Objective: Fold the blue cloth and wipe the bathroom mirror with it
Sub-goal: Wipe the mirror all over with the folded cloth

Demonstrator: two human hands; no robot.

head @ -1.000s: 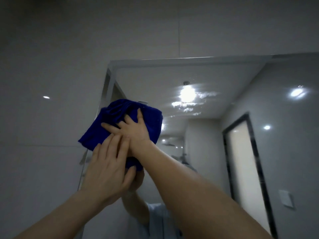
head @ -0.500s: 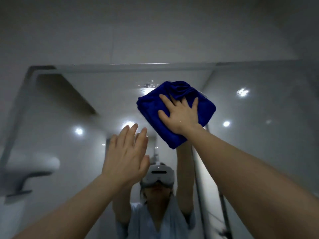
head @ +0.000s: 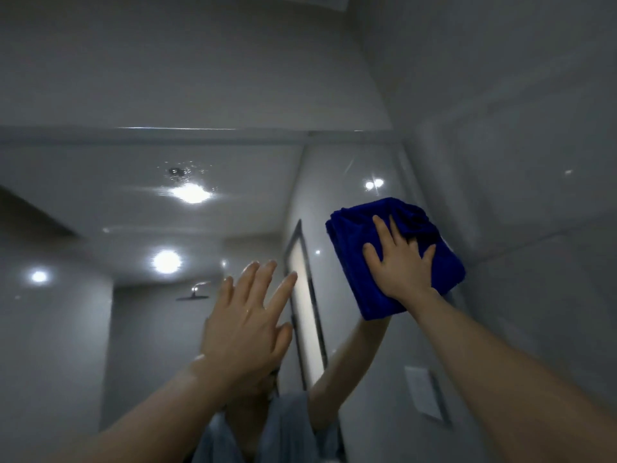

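My right hand: fingers spread flat, pressing the folded blue cloth against the mirror near its right edge. My left hand: fingers straight, raised, holding nothing.

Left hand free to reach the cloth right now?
Probably yes. The left hand is open, down-left of the cloth, with only bare mirror between them; the right hand presses its middle, leaving the near edge uncovered.
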